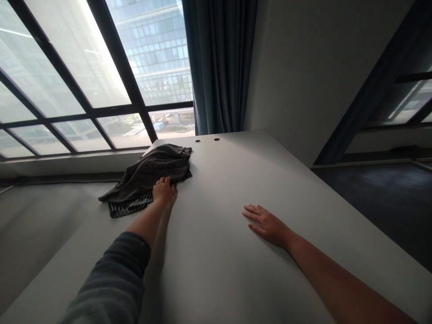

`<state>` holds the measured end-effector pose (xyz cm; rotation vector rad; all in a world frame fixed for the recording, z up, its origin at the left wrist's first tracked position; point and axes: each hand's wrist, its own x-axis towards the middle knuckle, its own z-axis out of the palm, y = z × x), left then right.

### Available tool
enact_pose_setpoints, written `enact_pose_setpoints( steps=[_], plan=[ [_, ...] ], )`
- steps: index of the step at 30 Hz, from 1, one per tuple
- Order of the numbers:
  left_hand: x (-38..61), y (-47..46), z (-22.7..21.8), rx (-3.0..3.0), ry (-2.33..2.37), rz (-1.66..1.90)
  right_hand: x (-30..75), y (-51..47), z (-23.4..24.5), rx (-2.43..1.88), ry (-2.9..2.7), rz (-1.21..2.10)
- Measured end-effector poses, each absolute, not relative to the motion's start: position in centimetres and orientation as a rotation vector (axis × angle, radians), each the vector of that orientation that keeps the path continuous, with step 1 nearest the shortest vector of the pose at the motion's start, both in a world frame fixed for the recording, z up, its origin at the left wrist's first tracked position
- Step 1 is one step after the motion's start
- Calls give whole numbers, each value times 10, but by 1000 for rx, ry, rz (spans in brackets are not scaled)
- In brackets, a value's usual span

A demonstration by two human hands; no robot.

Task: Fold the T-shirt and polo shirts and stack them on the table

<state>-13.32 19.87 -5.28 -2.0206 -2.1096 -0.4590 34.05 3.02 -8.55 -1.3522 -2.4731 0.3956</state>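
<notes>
L hand [164, 190] is resting on the edge of a dark garment [151, 168], fingers curled together, w/ grip unclear. Garment is lying bunched, not spread flat, on a striped cloth [130, 205] near the L edge of the bench [219, 189]. R hand [266, 225] is lying flat on bare bench, fingers apart, well away. Two small holes [207, 140] are showing near far edge, w/ window [77, 81] and curtain [219, 58] beyond.

Over on the bench [216, 252], a cloth [151, 168] sits far left atop a second cloth [126, 208], the left hand [164, 190] right on its near edge, the right hand [266, 225] well off to the right, window [77, 81] behind!
</notes>
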Motion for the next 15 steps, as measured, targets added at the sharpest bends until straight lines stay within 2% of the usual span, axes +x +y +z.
enact_pose_setpoints(
  steps=[7,15],
  plan=[
    [-146,218,-50,-1818,-2353,-466,343,30,-87,-1308,-2414,401],
    [-154,223,-35,-1801,-2326,-554,342,29,-87,-1328,-2405,400]
  ],
)
